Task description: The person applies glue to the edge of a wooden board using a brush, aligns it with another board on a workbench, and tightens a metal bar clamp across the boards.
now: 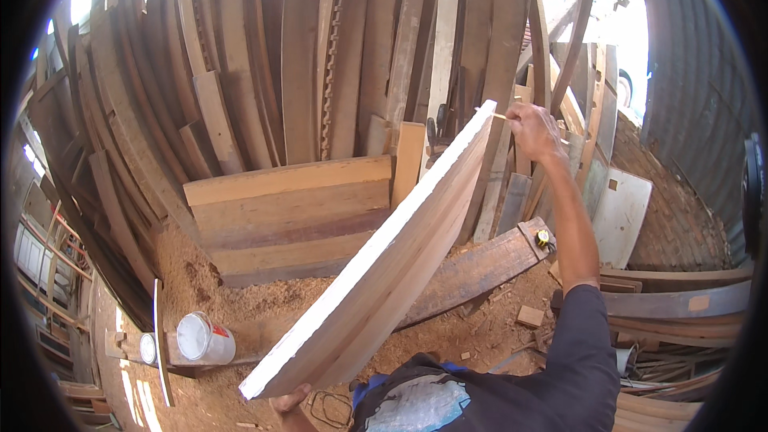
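Note:
A wide wooden panel (398, 292) stands tilted in front of me, rising from lower left to upper right. Its upward edge (364, 252) is coated white along the whole length. At the panel's low end, my left hand (290, 400) is closed on the bottom corner, fingers partly hidden behind the wood. My right hand (536, 132) is up by the high end, pinching a thin pale stick (499, 116). The stick's tip meets the white edge close to the top corner.
Ahead, a panel of joined boards (292, 212) leans against many upright planks (300, 56). A white bucket (206, 339) sits at left on a low plank bench (472, 276). A tape measure (543, 238) rests at the bench's right end. Sawdust (188, 268) and offcuts cover the ground.

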Available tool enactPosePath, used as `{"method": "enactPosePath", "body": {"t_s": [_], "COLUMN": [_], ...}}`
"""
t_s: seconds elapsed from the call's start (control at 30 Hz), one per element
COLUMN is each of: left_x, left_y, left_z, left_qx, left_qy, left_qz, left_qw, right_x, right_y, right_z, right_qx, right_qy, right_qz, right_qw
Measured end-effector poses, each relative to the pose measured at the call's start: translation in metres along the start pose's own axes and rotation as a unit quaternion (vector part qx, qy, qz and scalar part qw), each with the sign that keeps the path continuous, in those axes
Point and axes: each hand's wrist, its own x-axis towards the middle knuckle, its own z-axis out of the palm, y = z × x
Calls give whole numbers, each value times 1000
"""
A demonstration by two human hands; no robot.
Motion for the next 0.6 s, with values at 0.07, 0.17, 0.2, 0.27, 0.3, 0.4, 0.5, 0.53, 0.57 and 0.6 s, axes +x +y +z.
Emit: {"method": "enactPosePath", "body": {"t_s": [0.07,0.17,0.2,0.27,0.3,0.4,0.5,0.53,0.57,0.6], "left_x": [1,6,5,4,4,13,17,17,17,15], "left_y": [5,14,19,18,18,23,29,31,32,31], "left_z": [7,17,17,13,10,17,23,23,22,19], "left_qx": [4,-10,-22,-11,-2,-18,-11,-9,-7,-6], "left_qy": [6,30,38,42,46,23,9,12,4,-3], "left_qz": [-18,-55,-63,-64,-65,-66,-77,-77,-101,-126], "left_qw": [1000,998,997,997,997,997,997,997,995,992], "right_x": [-8,-53,-72,-108,-126,-149,-146,-139,-137,-143], "right_y": [-6,-34,-51,-77,-96,-128,-130,-129,-132,-140], "right_z": [1,0,5,13,9,-14,-12,-11,-17,-18], "right_qx": [-27,55,65,131,161,198,150,90,74,76], "right_qy": [-36,-26,3,-19,-39,-50,-3,35,68,66], "right_qz": [11,-106,-159,-246,-268,-294,-276,-249,-261,-262], "right_qw": [999,992,985,960,949,934,949,964,960,960]}}
